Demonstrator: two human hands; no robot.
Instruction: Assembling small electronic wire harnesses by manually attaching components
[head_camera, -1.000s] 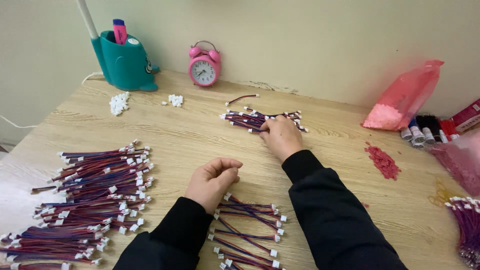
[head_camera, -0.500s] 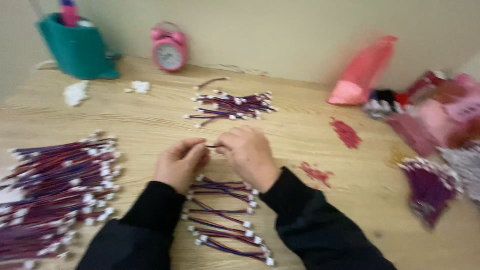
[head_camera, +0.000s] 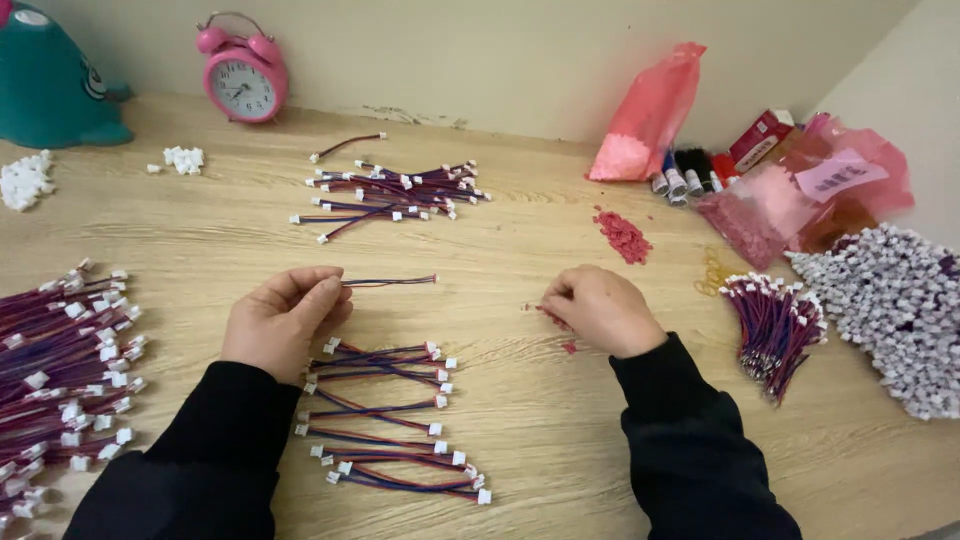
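Wire lead (head_camera: 390, 282), mid-frame, is pinched at one end by the left hand (head_camera: 283, 320); right hand (head_camera: 600, 308) fingers close on small red pieces (head_camera: 548, 314) on the bench (head_camera: 520, 240).

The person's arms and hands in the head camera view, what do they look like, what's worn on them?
Both arms are covered in long black sleeves of a soft, plain fabric with no visible markings, ending in snug cuffs at the wrists. The left hand and the right hand are bare: no gloves, and no rings, watch or bracelets show from this angle.
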